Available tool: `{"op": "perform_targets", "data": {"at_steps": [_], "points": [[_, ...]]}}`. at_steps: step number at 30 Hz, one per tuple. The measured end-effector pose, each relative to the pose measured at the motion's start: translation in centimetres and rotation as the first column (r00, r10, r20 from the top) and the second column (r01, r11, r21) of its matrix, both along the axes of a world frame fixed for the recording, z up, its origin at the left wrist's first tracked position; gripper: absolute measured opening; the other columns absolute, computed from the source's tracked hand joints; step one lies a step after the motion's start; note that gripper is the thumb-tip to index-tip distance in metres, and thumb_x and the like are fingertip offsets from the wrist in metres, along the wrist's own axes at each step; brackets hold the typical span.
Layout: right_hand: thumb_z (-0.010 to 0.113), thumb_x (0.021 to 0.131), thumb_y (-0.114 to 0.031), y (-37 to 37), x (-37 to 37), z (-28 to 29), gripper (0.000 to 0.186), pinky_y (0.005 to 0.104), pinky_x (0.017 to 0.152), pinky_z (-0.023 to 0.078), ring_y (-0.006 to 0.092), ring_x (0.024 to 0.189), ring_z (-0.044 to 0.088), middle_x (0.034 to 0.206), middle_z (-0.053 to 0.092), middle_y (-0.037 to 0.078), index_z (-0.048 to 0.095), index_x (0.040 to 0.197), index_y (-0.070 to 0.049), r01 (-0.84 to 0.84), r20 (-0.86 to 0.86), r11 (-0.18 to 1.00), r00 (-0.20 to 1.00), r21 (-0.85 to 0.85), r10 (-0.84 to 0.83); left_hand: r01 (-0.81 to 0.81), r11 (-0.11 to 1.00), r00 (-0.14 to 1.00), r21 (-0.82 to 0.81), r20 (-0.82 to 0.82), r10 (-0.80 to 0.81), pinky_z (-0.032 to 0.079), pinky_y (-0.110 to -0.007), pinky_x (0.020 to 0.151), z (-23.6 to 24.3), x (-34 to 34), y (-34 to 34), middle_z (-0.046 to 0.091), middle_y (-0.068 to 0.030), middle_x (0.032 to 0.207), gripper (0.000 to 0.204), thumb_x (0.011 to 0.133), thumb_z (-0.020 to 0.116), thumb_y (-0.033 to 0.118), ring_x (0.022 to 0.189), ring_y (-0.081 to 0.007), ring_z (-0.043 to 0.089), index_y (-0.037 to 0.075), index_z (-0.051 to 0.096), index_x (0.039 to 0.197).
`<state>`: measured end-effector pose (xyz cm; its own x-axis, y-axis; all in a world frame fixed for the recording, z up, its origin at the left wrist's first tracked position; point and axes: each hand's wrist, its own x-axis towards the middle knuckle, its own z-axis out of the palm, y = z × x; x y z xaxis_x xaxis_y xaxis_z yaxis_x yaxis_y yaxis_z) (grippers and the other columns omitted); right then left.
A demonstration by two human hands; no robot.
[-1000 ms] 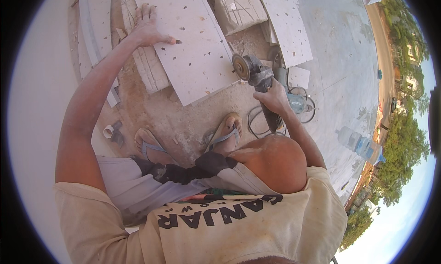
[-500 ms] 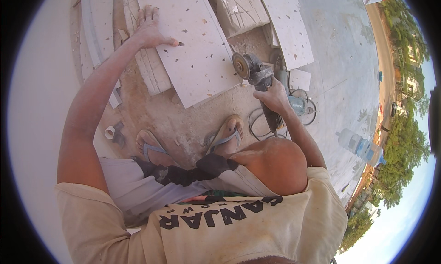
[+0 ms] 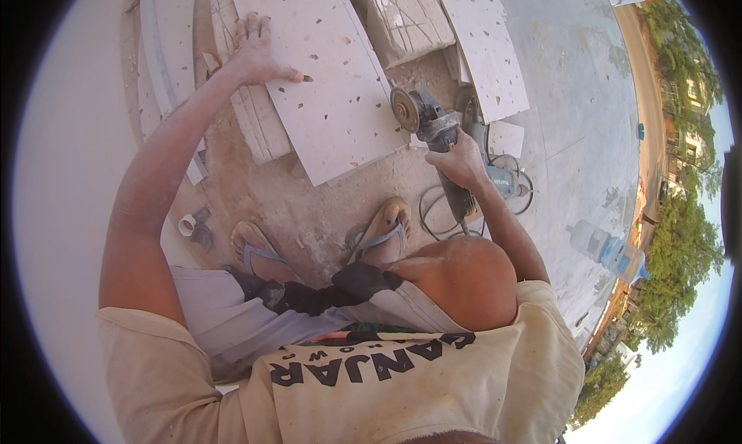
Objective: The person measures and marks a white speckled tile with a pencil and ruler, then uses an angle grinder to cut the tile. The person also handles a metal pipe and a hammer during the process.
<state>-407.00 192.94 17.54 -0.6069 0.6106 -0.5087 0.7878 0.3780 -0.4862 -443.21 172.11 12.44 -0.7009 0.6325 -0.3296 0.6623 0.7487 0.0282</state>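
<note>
My left hand lies spread on a pale speckled tile, near its left edge. In my right hand is an angle grinder, gripped round its dark body. The grinder's round disc is at the tile's right edge; whether they touch I cannot tell. Beneath the tile's left side shows a rough pale block. A cord runs down from the grinder's rear end beside my right knee.
Another speckled tile and a scored block lie at the far side. A teal power tool with a coiled cable rests right of the grinder. A white pipe fitting lies left of my sandalled feet. A large water bottle is at the right.
The whole view has shifted very slightly. Both hands, the grinder and the tile keep nearly the same places relative to one another.
</note>
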Motion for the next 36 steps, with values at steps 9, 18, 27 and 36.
{"op": "perform_targets", "data": {"at_steps": [9, 18, 27, 36], "points": [[0.076, 0.065, -0.025, 0.2, -0.6, -0.4, 0.058, 0.0375, 0.086, 0.053, 0.0274, 0.092, 0.069, 0.099, 0.071, 0.018, 0.062, 0.113, 0.005, -0.006, 0.000, 1.000, 1.000, 0.019, 0.006, -0.013, 0.999, 0.998, 0.033, 0.062, 0.011, 0.009, -0.048, 0.124, 0.2, -0.1, -0.2, -0.001, -0.0286, 0.163, 0.144, 0.057, 0.084, 0.067, 0.150, -0.0475, -0.007, -0.003, 0.006, 0.157], [0.076, 0.064, -0.025, 0.4, -1.3, -0.2, 0.056, 0.0377, 0.083, 0.054, 0.0277, 0.089, 0.069, 0.095, 0.070, 0.018, 0.062, 0.110, 0.004, -0.006, 0.006, 1.000, 1.000, 0.008, 0.006, -0.015, 1.000, 0.998, 0.012, 0.054, 0.015, 0.007, -0.047, 0.124, 0.2, -0.1, 0.0, -0.002, -0.0282, 0.163, 0.145, 0.057, 0.083, 0.067, 0.150, -0.0469, -0.007, -0.004, 0.006, 0.157], [0.075, 0.063, -0.030, 0.4, -2.4, 0.2, 0.060, 0.0399, 0.085, 0.054, 0.0331, 0.094, 0.071, 0.096, 0.071, 0.024, 0.063, 0.108, 0.009, -0.027, -0.018, 0.999, 0.999, 0.018, 0.027, -0.011, 1.000, 0.998, 0.030, 0.056, 0.009, 0.010, -0.049, 0.124, 0.1, -0.2, -0.1, -0.002, -0.0282, 0.163, 0.148, 0.056, 0.084, 0.069, 0.150, -0.0469, -0.006, -0.004, 0.004, 0.157], [0.075, 0.063, -0.029, 0.5, -3.5, 0.5, 0.057, 0.0397, 0.086, 0.054, 0.0335, 0.093, 0.070, 0.094, 0.070, 0.025, 0.064, 0.103, 0.010, -0.026, 0.005, 0.999, 1.000, 0.033, 0.026, -0.036, 0.999, 0.998, 0.004, 0.060, 0.035, 0.012, -0.045, 0.124, 0.5, 0.0, 0.0, -0.002, -0.0273, 0.164, 0.144, 0.058, 0.085, 0.064, 0.152, -0.0438, -0.005, -0.003, 0.005, 0.157]]}}
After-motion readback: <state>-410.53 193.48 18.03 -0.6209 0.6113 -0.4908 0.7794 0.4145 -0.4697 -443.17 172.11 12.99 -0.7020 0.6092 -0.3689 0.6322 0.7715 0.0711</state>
